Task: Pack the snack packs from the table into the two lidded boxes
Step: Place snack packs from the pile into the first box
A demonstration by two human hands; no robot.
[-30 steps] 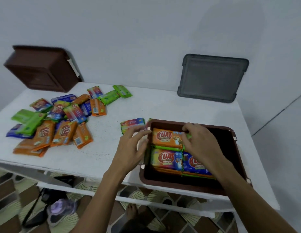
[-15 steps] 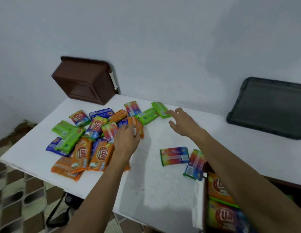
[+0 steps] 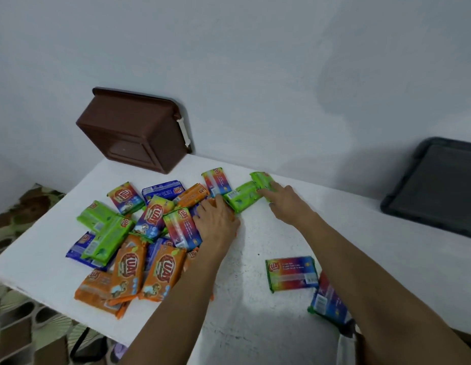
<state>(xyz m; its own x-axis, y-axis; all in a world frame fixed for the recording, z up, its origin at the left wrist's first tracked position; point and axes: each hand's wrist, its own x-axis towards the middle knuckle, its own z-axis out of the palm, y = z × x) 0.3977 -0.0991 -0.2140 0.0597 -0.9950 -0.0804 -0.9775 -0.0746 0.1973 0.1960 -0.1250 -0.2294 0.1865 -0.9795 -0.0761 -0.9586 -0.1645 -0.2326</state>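
A heap of snack packs (image 3: 139, 246) in orange, green, blue and rainbow wrappers covers the left half of the white table (image 3: 255, 325). My left hand (image 3: 216, 222) lies on the heap's right edge, its fingers curled over an orange pack (image 3: 231, 213). My right hand (image 3: 288, 202) reaches to the back, its straight fingers touching two green packs (image 3: 243, 197). A rainbow pack (image 3: 291, 272) lies alone between my forearms. Another rainbow pack (image 3: 328, 299) leans at the lower right, partly behind my right arm. The box I was filling is almost entirely out of frame there.
A brown box (image 3: 134, 133) lies tipped on its side against the wall at the back left corner. A dark grey lid (image 3: 440, 185) leans on the wall at the right. The table's left edge drops to a patterned floor (image 3: 26, 325).
Both hands left the brown box at the lower right and went to the heap. My left hand came down on the orange pack and my right hand reached the green packs.
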